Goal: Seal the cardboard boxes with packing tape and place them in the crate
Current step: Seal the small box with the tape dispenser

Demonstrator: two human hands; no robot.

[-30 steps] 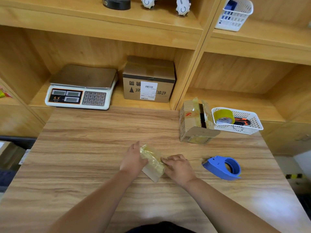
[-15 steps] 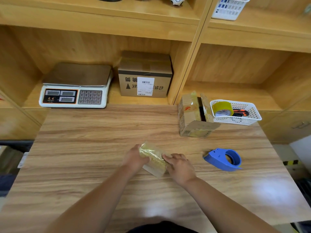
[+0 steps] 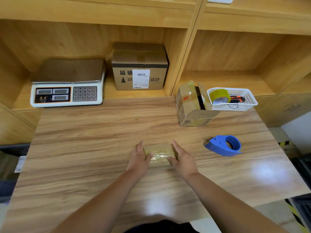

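A small flat cardboard box (image 3: 159, 152) with shiny tape across its top lies on the wooden table (image 3: 84, 148), square to me. My left hand (image 3: 139, 158) presses its left end and my right hand (image 3: 182, 158) its right end, thumbs on top. A blue tape dispenser (image 3: 224, 145) lies on the table to the right, apart from my hands. A taller taped box (image 3: 191, 105) with open flaps stands at the back right. No crate is in sight.
A white basket (image 3: 247, 105) with a yellowish tape roll (image 3: 219, 96) and an orange cutter sits beside the tall box. A weighing scale (image 3: 67, 84) and a labelled carton (image 3: 139, 71) stand in the shelf behind the table.
The small box was angled between my hands; now it is turned square and lies flat, with one hand at each end.
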